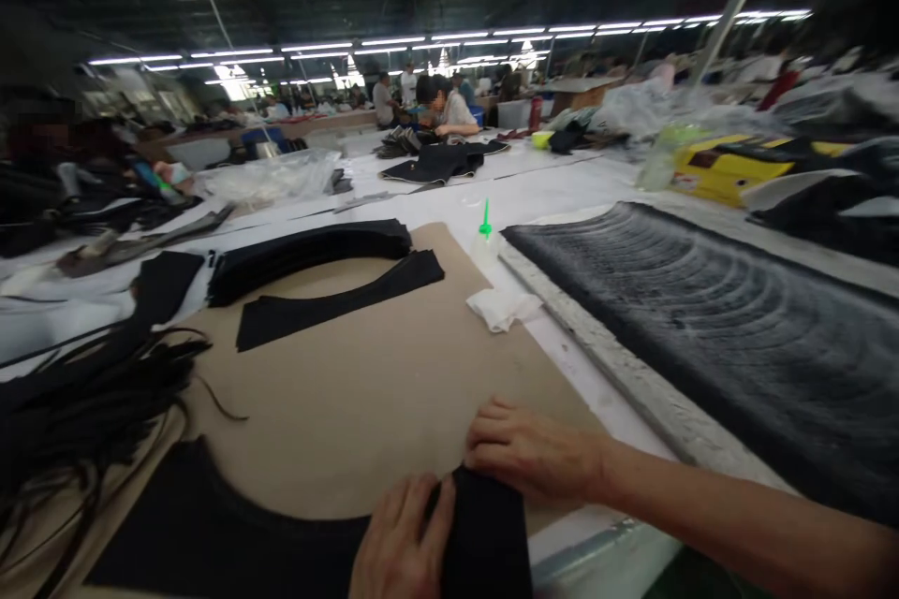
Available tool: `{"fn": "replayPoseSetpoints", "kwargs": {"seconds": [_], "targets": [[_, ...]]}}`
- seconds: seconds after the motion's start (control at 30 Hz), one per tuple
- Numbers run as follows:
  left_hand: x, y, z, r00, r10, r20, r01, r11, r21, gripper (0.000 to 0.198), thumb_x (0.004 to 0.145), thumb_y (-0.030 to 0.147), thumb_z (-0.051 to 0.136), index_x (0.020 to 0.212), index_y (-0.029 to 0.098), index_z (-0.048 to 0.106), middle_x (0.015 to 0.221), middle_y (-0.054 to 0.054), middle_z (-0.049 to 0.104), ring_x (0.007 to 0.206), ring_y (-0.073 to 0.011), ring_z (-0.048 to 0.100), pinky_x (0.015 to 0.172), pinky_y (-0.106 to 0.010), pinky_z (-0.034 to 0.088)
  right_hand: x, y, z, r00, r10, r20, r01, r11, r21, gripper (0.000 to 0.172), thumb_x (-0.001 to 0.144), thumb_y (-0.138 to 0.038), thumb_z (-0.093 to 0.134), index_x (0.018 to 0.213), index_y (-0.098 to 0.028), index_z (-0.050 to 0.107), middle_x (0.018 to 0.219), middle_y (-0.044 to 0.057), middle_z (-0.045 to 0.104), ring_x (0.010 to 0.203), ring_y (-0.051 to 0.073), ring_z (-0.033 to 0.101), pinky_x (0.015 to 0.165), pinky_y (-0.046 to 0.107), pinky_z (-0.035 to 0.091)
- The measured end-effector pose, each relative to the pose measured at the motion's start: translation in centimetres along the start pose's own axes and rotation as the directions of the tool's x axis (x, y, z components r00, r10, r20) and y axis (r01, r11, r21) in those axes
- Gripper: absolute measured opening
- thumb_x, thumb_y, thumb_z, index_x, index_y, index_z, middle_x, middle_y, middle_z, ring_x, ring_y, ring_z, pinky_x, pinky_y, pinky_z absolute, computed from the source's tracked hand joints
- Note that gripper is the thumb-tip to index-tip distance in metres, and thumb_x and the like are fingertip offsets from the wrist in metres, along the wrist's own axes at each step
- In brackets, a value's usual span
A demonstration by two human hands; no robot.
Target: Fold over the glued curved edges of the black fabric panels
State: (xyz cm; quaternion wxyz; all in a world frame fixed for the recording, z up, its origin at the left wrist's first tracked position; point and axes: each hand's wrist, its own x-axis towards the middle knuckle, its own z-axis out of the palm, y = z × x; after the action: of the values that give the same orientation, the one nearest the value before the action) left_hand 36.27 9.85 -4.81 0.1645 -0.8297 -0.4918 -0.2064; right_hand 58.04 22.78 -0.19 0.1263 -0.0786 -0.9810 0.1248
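A curved black cut piece of fabric or leather lies at the front of the brown board. My left hand rests on it with its fingers stretched out and slightly apart. At the piece's upper right edge, my right hand is closed, its curled fingers gripping the edge; the thumb is hidden. Farther back on the board are a stack of curved black pieces and one single black piece in front of it.
Black strips are heaped at the left. To the right lies a long black panel with whitish streaks on a pale slab. A crumpled white cloth and a bottle with a green tip stand between. Across the table a co-worker bends over.
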Motion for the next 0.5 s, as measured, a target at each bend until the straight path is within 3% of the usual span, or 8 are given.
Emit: {"fn": "replayPoseSetpoints", "kwargs": {"seconds": [0.1,0.23,0.37,0.5], "targets": [[-0.1,-0.2,0.9,0.999,0.028,0.026,-0.027,0.999,-0.046,0.039,0.089,0.007,0.036,0.120,0.011,0.059,0.102,-0.010,0.064,0.091,-0.0204,0.061,0.079,-0.029,0.055,0.0,0.1,0.0,1.000,0.016,0.014,-0.017,0.999,0.039,0.021,0.096,-0.016,0.039,0.099,-0.018,0.060,0.090,0.006,0.060,0.082,0.018,0.046,0.078,0.032,0.034],[0.9,0.3,0.6,0.997,0.054,0.048,-0.051,0.997,-0.063,0.040,0.088,0.006,0.036,0.124,0.007,0.053,0.093,-0.009,0.063,0.083,-0.0195,0.059,0.076,-0.027,0.054,-0.1,0.1,-0.2,0.999,0.031,0.026,-0.032,0.999,0.028,0.024,0.097,-0.017,0.037,0.099,-0.018,0.061,0.090,0.006,0.060,0.083,0.018,0.046,0.079,0.032,0.033],[1.6,0.7,0.2,0.996,-0.002,0.093,0.005,0.999,-0.039,0.049,0.084,0.003,0.038,0.131,0.010,0.048,0.090,-0.008,0.062,0.079,-0.0192,0.058,0.074,-0.028,0.054,-0.2,0.2,-0.4,0.999,0.033,0.024,-0.034,0.999,0.010,0.025,0.098,-0.018,0.037,0.101,-0.018,0.062,0.090,0.006,0.061,0.083,0.017,0.046,0.079,0.032,0.034],[1.5,1.0,0.5,0.998,0.013,0.066,-0.013,1.000,0.010,0.049,0.082,0.002,0.039,0.129,0.013,0.052,0.091,-0.008,0.061,0.082,-0.0200,0.059,0.073,-0.028,0.053,-0.3,0.4,-0.6,0.999,0.034,0.013,-0.034,0.999,0.007,0.027,0.099,-0.018,0.036,0.103,-0.017,0.063,0.091,0.006,0.062,0.083,0.017,0.046,0.079,0.032,0.034]]}}
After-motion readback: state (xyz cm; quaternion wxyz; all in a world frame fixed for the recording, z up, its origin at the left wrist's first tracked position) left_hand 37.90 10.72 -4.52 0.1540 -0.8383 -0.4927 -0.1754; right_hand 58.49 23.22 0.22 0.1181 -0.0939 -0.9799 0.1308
